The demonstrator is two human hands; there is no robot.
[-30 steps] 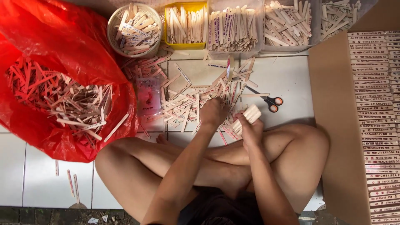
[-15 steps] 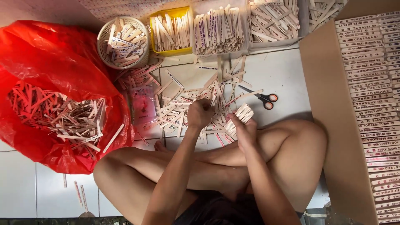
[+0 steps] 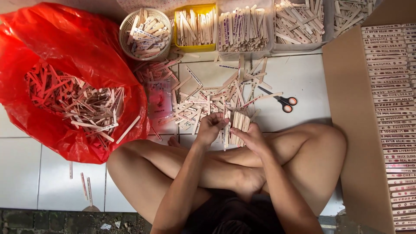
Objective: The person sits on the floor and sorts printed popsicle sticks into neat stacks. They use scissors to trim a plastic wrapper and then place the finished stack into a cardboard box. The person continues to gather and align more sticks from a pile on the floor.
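Gripping a bundle of wooden sticks [image 3: 239, 128] at centre, my right hand [image 3: 251, 139] wraps it while my left hand [image 3: 211, 128] pinches one stick [image 3: 225, 132]; scissors [image 3: 284, 102] lie at two o'clock.

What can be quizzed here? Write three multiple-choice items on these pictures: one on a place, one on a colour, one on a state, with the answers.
1. Where do the scissors lie?
A. on the white tiled floor, right of the loose stick pile
B. inside the red bag
C. in the round basket

2. What colour is the bag that holds sticks?
A. blue
B. red
C. green

3. What does the right hand hold?
A. nothing
B. the scissors
C. a stacked bundle of flat sticks

Answers:
1 A, they rest on bare tile beside the pile.
2 B, the plastic is plainly red.
3 C, its fingers wrap the bundle, and the left hand meets it.
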